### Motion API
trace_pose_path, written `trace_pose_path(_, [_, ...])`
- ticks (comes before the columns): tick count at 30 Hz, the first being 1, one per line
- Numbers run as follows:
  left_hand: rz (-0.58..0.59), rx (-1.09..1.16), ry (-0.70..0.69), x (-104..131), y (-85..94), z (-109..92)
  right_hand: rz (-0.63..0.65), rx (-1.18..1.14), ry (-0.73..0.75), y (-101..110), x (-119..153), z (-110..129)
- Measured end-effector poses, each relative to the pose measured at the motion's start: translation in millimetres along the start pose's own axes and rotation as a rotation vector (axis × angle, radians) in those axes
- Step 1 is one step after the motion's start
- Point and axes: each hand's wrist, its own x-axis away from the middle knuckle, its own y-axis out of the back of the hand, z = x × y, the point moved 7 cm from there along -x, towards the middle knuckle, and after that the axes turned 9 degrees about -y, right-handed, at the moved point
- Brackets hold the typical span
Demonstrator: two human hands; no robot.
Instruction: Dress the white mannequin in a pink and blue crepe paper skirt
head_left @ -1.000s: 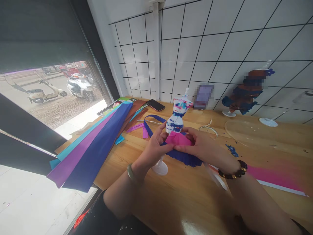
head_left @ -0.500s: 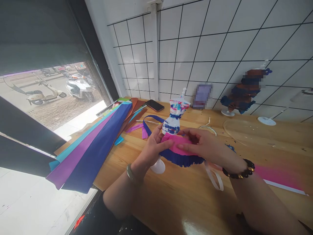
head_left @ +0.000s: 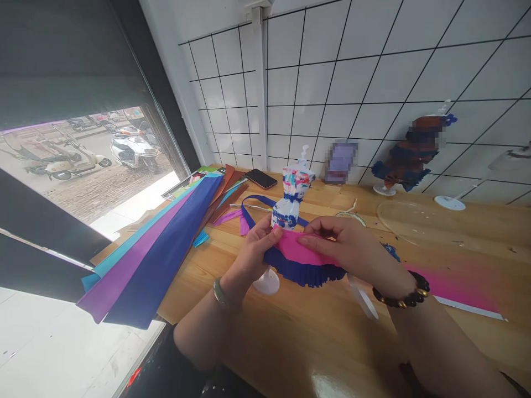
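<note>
Left hand (head_left: 252, 250), wearing a pale green bangle (head_left: 219, 293), pinches one end of a bright pink strip (head_left: 305, 251), thumb in front. Right hand (head_left: 348, 240), wearing a dark beaded bracelet (head_left: 420, 293), grasps the strip's upper edge between thumb and fingers. Stretched between both hands, the pink piece lies over a dark blue fringed band (head_left: 311, 275) that hangs just under them. Directly above and between the hands stands a small white dress form (head_left: 286, 211), daubed blue, pink and red; its round base (head_left: 266, 282) shows just below the left hand, on the wooden desk (head_left: 265, 342). Left of the left hand fan long blue, purple and turquoise sheets (head_left: 161, 254). Beyond it lies a phone (head_left: 261, 178). Well beyond the right hand stands a figure in ruffled brown and blue (head_left: 409, 163).
</note>
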Motion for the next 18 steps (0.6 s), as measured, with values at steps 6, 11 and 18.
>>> trace_pose_path(6, [0.003, 0.006, 0.024, 2, -1.6, -1, -0.001, 0.008, 0.061, -1, 2, 6])
trace_pose_path(11, [-0.018, 0.038, 0.036, 3, -2.9, -4, 0.003, -0.009, 0.085, -1, 5, 12])
trace_pose_path(18, [-0.04, -0.007, 0.018, 5, 1.9, 0, -0.049, 0.022, 0.115, -1, 6, 18])
